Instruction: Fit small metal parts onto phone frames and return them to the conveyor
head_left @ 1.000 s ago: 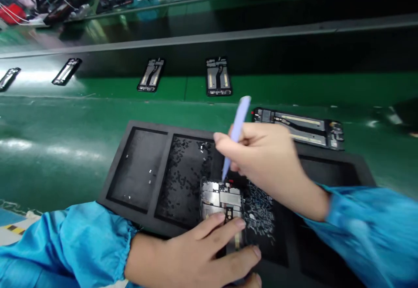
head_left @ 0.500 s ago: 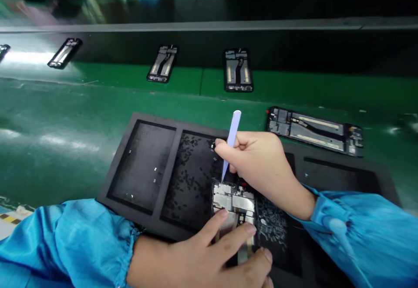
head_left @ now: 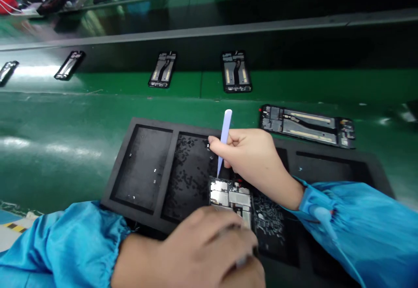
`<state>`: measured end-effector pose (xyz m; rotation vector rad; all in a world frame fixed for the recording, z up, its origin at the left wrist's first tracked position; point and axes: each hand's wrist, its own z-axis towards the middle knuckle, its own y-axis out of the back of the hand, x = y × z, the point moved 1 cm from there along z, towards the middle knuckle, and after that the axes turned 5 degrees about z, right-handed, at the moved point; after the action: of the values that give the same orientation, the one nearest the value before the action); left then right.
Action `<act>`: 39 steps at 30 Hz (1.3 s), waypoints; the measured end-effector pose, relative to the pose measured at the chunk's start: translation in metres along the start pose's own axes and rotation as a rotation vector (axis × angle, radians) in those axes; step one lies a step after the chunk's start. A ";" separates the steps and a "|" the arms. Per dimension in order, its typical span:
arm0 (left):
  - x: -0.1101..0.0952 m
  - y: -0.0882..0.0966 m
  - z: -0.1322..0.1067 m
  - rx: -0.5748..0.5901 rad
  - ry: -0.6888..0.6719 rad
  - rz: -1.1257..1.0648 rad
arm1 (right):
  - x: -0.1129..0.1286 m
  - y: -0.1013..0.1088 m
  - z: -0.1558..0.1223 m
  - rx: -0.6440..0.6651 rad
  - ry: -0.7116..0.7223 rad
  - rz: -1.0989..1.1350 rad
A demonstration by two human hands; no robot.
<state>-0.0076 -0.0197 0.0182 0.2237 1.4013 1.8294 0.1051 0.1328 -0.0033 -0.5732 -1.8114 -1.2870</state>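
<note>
Now the left hand [head_left: 202, 249] curls over the phone frame [head_left: 230, 196]!

And there it goes: its fingers [head_left: 215, 229], spread out a moment ago, have bunched up and blurred across the frame's lower end. Gripping or just pressing? Can't tell from here! Over on the right hand [head_left: 251, 161], the fingers [head_left: 214, 143] are clenched on a pale-blue spudger [head_left: 225, 135], tip down at the frame's top edge. The frame, metal shields facing up, lies on a black foam tray [head_left: 146, 124] beside small black parts [head_left: 189, 179]. Past the tray, another stripped frame [head_left: 307, 127] rests on the green counter [head_left: 48, 118].
</note>
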 end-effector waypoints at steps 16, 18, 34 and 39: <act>0.082 -0.010 0.036 0.417 1.060 -1.100 | -0.008 0.005 0.005 0.085 0.030 0.000; 0.082 -0.011 0.037 0.391 1.056 -1.129 | -0.009 0.004 0.006 0.081 0.034 -0.017; 0.074 -0.021 0.030 0.272 1.054 -1.085 | -0.004 0.035 0.016 0.038 0.300 0.284; 0.068 -0.017 0.026 0.286 0.988 -0.919 | -0.010 0.030 0.018 0.185 0.317 0.104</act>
<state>-0.0295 0.0466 -0.0084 -1.1482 1.9241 0.9193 0.1270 0.1614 0.0023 -0.3345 -1.5934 -1.0600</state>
